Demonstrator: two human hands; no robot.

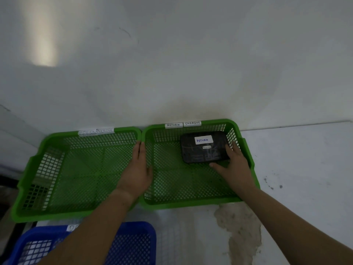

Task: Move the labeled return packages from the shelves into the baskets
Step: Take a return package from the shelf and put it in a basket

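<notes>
Two green mesh baskets stand side by side on the floor against a wall. The right basket [246, 150] carries rim tags reading RETURN and OVERDUE, and the left basket [38, 169] has similar tags. A black package [198, 153] with a white RETURN label lies flat in the right basket's far right corner. My right hand [235, 165] grips that package's near right corner, thumb under its front edge. My left hand [138, 169] rests flat with fingers together over the shared rims between the two baskets, holding nothing.
A blue mesh basket [133, 243] sits at the bottom left, nearer to me, with a partly hidden white tag. The pale floor [298, 169] stretches to the right, with a rough worn patch [240, 232] in front of the right basket. Dark furniture edges show at far left.
</notes>
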